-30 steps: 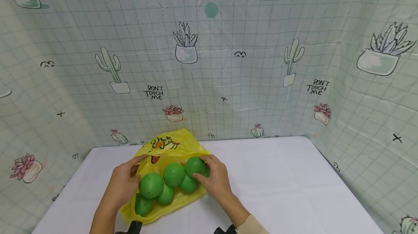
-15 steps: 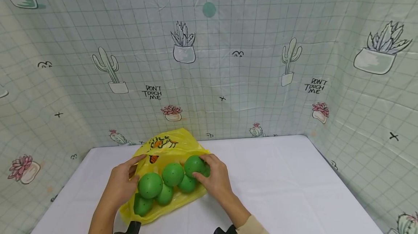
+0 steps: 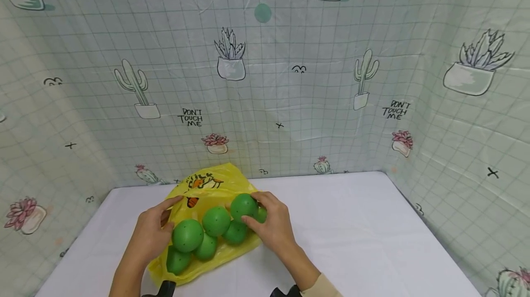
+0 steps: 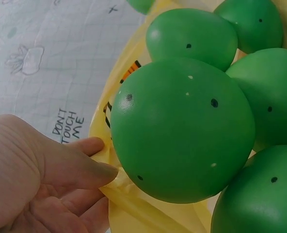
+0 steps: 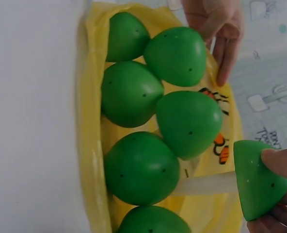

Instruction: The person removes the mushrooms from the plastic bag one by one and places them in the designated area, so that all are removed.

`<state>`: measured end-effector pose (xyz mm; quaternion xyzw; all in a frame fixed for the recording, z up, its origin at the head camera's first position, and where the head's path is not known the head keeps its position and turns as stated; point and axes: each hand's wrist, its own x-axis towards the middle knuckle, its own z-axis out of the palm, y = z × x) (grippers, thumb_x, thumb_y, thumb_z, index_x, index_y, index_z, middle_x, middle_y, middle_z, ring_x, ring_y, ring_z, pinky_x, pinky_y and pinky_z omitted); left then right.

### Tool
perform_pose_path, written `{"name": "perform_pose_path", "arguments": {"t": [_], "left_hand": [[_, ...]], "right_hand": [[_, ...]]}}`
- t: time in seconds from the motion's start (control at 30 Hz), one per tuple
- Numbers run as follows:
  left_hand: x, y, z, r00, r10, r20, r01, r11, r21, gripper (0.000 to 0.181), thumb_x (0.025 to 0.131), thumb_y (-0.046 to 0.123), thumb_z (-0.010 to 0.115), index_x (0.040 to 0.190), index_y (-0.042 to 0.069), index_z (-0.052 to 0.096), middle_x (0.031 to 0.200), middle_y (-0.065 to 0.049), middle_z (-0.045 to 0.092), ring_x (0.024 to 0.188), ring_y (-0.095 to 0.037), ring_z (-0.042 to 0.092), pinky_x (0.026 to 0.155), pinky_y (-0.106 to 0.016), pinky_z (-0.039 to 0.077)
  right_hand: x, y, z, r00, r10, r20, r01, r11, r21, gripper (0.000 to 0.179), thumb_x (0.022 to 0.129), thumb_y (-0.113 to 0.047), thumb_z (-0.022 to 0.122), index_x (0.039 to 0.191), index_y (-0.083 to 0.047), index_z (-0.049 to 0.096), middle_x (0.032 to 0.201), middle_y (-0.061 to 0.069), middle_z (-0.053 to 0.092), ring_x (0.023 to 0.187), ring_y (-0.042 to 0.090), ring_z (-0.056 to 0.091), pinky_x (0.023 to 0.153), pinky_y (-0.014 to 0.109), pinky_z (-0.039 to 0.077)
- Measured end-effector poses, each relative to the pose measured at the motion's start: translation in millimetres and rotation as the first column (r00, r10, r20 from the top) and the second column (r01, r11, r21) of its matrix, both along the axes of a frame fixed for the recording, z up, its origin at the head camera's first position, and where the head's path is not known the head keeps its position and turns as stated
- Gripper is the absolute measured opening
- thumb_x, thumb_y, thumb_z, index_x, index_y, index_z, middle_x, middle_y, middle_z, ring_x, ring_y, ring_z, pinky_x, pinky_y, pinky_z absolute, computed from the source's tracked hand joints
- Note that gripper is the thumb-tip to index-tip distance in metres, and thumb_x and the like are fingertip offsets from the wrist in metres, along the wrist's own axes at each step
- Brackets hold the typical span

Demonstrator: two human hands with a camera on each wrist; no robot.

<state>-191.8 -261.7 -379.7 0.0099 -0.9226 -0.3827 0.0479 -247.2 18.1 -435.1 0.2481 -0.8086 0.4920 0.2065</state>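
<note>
A yellow plastic bag [image 3: 233,178] with printed lettering lies on the table, its mouth facing the person. Several green domed caps with black dots, such as this cap [image 3: 188,235], fill the opening. At the bag's left edge, my left hand [image 3: 155,230] pinches the plastic between thumb and fingers. My right hand [image 3: 275,223] grips a toy mushroom [image 5: 255,179] by its green cap at the right side of the mouth. From that cap a whitish stem [image 5: 209,184] runs back toward the bag in the right wrist view.
White cloth covers the table [image 3: 352,228], which stretches to the right of the bag. Behind it hangs a gridded curtain [image 3: 265,99] printed with potted cacti. Dark wrist mounts [image 3: 167,288] show at the bottom edge.
My right hand has lifted the gripped toy mushroom slightly, and more of the green cap behind it shows. The left hand keeps its hold on the bag. The head view has shifted a little.
</note>
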Motion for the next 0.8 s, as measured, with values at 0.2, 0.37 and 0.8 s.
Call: {"name": "perform_pose_path", "arguments": {"t": [0.2,0.37,0.8], "left_hand": [[1.2,-2.6,-1.0,1.000,0.012,0.003,-0.012,1.000,-0.014,0.065,0.095,-0.018,0.054,0.156,0.001,0.047,0.154,-0.035,0.046,0.135,-0.051,0.054,0.106,-0.059,0.052],[1.2,-2.4,-1.9,1.000,0.009,-0.004,-0.009,1.000,-0.007,0.065,0.094,-0.019,0.054,0.156,0.000,0.047,0.153,-0.035,0.047,0.134,-0.051,0.054,0.105,-0.058,0.052],[0.0,0.0,-1.1,1.000,-0.007,-0.024,0.007,1.000,-0.010,0.064,0.094,-0.019,0.054,0.155,-0.002,0.047,0.151,-0.036,0.048,0.133,-0.051,0.056,0.105,-0.058,0.053]], "right_hand": [[7.4,1.7,17.2,0.999,0.041,-0.028,-0.043,0.996,-0.078,0.052,0.079,-0.004,0.092,0.126,0.003,0.070,0.124,0.013,0.070,0.113,0.028,0.072,0.095,0.038,0.062],[13.3,6.2,29.4,0.998,0.049,-0.028,-0.052,0.991,-0.124,0.053,0.078,-0.001,0.092,0.126,0.003,0.071,0.123,0.012,0.070,0.113,0.028,0.072,0.095,0.039,0.062],[19.2,25.1,51.6,0.997,0.063,-0.053,-0.074,0.968,-0.240,0.053,0.079,-0.001,0.092,0.127,0.003,0.071,0.124,0.010,0.071,0.117,0.026,0.070,0.099,0.031,0.059]]}}
